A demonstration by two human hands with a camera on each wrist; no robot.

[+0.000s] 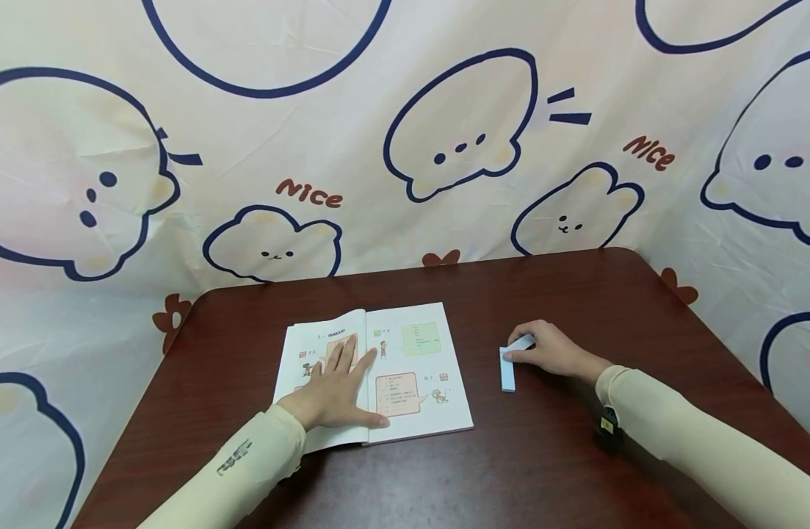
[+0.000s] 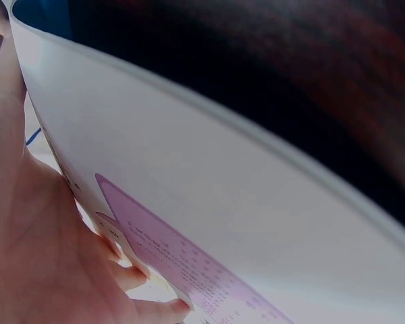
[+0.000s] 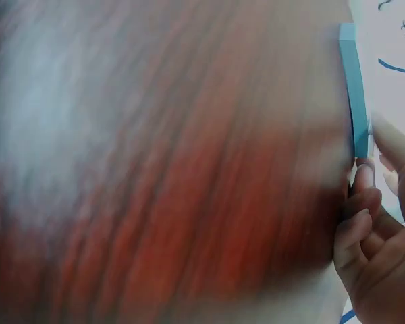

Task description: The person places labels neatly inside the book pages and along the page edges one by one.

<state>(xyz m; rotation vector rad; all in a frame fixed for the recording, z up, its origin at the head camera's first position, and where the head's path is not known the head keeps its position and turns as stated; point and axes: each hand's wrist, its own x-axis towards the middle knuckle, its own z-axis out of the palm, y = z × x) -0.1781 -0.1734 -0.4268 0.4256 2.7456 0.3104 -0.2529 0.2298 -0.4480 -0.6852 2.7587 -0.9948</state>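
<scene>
An open book [image 1: 452, 411] with printed text and small cartoon figures lies on the table. My left hand [image 1: 338, 389] rests on its left page with the fingers spread, the thumb reaching across the fold. In the left wrist view the left page [image 2: 189, 148] curves up beside the palm [image 2: 47, 263]. To the right of the book, my right hand [image 1: 557, 351] pinches a light blue strip [image 1: 523, 342] that looks like a sticky note. A narrow light blue pad [image 1: 507, 375] extends below the fingertips. The right wrist view shows the pad's thick edge [image 3: 354, 94] just beyond my fingers [image 3: 354, 233].
The dark reddish-brown wooden table [image 1: 543, 286] has rounded far corners. A pale cloth [image 1: 365, 235] with cartoon bears and "Nice" lettering hangs behind it and along both sides. A small black device [image 1: 608, 425] is worn at the right wrist.
</scene>
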